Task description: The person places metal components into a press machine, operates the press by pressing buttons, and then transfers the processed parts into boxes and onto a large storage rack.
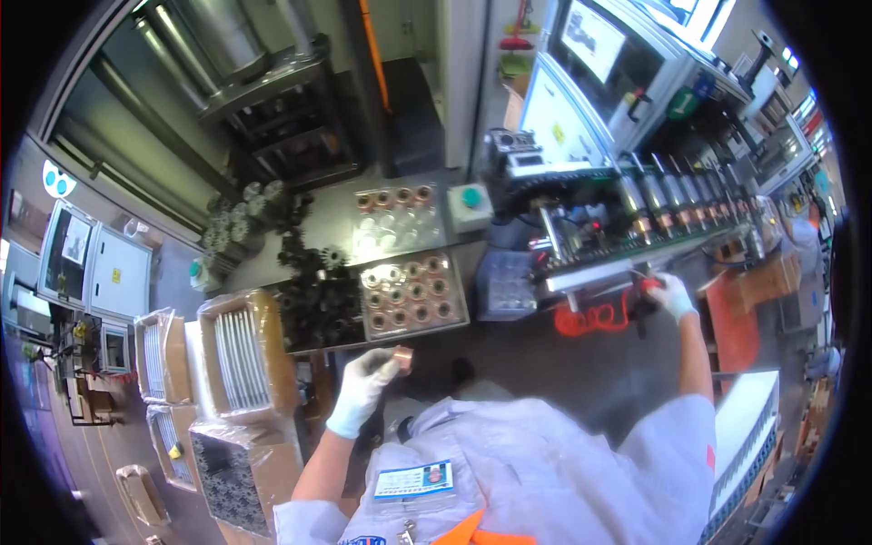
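My left hand [361, 389], in a white glove, is closed on a small copper commutator [402, 358], a short ring-like cylinder held at the fingertips. It is just in front of a clear plastic tray [417, 332] with rows of similar copper parts. Far to the right, my gloved right hand [673, 296] is closed round a dark and red air gun [649, 289] beside the conveyor's front edge. A red coiled hose [590, 320] hangs next to it. The glove hides part of the air gun.
A second tray [400, 221] is partly filled. Dark toothed cores [318, 295] pile left of the trays. Cartons of metal shafts [241, 354] stand at left. Upright shafts line the conveyor [672, 232]; a green-button box [470, 206] and clear bin [507, 286] are near it.
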The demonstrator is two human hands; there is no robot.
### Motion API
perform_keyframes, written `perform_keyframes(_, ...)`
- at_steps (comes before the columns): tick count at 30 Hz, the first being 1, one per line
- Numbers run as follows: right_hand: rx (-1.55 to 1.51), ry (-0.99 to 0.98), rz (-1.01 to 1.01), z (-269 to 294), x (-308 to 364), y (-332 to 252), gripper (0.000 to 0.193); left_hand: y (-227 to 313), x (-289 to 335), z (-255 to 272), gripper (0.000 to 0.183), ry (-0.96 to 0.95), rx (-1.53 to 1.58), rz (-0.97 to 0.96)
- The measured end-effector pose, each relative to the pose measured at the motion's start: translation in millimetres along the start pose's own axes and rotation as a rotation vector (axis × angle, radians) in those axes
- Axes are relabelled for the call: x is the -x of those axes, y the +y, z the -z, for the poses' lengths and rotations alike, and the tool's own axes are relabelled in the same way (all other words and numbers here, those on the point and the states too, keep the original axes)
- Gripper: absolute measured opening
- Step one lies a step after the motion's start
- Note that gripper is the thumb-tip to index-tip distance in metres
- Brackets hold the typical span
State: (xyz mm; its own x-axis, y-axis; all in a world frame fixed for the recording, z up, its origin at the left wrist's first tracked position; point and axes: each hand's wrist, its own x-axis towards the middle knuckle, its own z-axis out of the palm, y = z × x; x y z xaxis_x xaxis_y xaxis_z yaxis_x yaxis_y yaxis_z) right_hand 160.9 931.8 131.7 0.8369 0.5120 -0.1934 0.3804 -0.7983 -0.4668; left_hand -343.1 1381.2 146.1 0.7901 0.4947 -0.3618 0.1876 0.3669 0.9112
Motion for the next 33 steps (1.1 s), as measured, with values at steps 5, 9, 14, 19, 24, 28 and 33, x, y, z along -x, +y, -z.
perform_keyframes(5, 0.113, 0.484, -0.026, -17, 4, 26, 0.051, 28, -12, 60, 0.033, -0.019, -0.087, -0.044)
perform_keyframes(9, 0.207, 0.301, -0.164, 25, 29, -52, 0.043, 37, -24, 125, 0.026, 0.027, 0.026, 0.003)
perform_keyframes(14, 0.22, 0.059, -0.085, 6, 25, -59, 0.036, 43, -70, 125, 0.032, -0.07, -0.012, 0.058)
perform_keyframes(19, 0.174, 0.008, -0.054, -33, -12, -48, 0.034, 58, -70, 114, 0.035, -0.053, -0.018, 0.079)
perform_keyframes(24, 0.279, 0.311, 0.106, -14, -17, -127, 0.049, 75, -85, 115, 0.033, -0.081, -0.068, 0.122)
perform_keyframes(28, -0.314, -0.133, 0.303, -66, -30, -392, 0.043, 75, -90, 116, 0.043, -0.082, 0.176, 0.111)
perform_keyframes(33, -0.416, -0.153, 0.839, -237, -128, -588, 0.076, 97, -71, 143, 0.039, 0.002, 0.076, 0.098)
